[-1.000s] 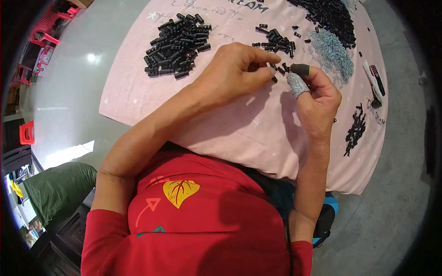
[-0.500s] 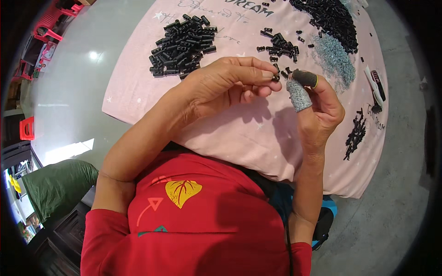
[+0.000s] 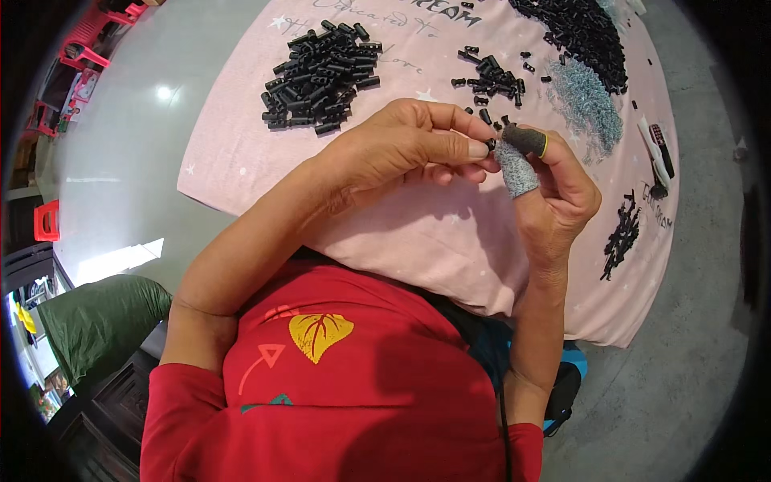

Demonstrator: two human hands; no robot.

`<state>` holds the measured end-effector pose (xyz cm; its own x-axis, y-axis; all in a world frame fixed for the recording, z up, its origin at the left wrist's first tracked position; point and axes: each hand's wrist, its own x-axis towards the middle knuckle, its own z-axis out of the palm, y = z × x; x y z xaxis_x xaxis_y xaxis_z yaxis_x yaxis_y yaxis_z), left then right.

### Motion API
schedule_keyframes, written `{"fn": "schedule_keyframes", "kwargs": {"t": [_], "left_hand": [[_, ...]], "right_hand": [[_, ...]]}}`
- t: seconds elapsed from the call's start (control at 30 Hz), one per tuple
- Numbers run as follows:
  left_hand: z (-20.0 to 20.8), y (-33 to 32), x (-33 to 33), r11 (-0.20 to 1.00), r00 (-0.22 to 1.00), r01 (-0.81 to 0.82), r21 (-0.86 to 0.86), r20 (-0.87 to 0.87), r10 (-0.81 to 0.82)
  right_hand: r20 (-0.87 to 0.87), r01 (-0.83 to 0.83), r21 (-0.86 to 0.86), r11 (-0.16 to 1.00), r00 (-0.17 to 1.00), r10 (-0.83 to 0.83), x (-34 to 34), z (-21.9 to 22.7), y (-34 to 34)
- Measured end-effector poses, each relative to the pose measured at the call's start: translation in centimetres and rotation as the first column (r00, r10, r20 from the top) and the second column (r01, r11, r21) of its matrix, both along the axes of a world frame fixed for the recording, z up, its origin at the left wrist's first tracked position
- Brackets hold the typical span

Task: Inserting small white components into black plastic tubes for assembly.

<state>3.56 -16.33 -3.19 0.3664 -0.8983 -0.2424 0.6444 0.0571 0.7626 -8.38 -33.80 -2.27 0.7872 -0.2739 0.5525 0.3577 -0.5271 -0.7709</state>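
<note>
1. Here's the left grip: the left hand (image 3: 418, 140) has thumb and index finger pressed together, pinching a small black piece (image 3: 491, 145), its other fingers curled loosely beneath.
2. Right beside it, the right hand (image 3: 558, 189) comes in, thumb in a grey speckled cover (image 3: 518, 170), index finger in a dark cover (image 3: 526, 140) with a yellow edge. Those two tips are drawn close together at the black piece; whether they pinch anything, I cannot tell, it's too small and partly hidden.
3. Just past the fingertips, a few loose black bits (image 3: 485, 116) lie on the pink cloth (image 3: 426, 265).
4. A little farther out, a small cluster of black cylinders (image 3: 491, 78), scattered at its edges.
5. Over to the left, well apart from the hands, a big heap of black tubes (image 3: 321, 78), piled every which way.
6. Out to the right, a spread of fine silvery pieces (image 3: 590, 104), touching a dense dark heap (image 3: 582, 36) at the far side.
7. Nearer on the right, a patch of thin black parts (image 3: 621, 239), and beyond it a dark handheld object with buttons (image 3: 660, 149).
8. Away on the floor (image 3: 144, 153), a red stool (image 3: 46, 221).
</note>
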Motion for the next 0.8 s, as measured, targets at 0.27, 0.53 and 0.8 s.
{"fn": "schedule_keyframes", "kwargs": {"t": [0.27,0.53,0.8], "left_hand": [[0.0,0.3,0.2,1.000,0.996,-0.005,0.006,0.088,0.005],[0.0,1.6,1.3,0.994,0.994,-0.089,-0.066,0.051,0.093],[-0.5,1.8,1.0,0.989,0.989,-0.146,-0.020,0.038,0.146]], "right_hand": [[0.014,0.003,-0.243,0.970,1.000,0.000,0.2,0.3,-0.4],[-0.238,0.266,-0.039,0.963,0.934,-0.267,-0.6,0.5,-2.5],[-0.292,0.123,-0.473,0.872,0.912,-0.287,0.0,0.4,-1.7]]}}
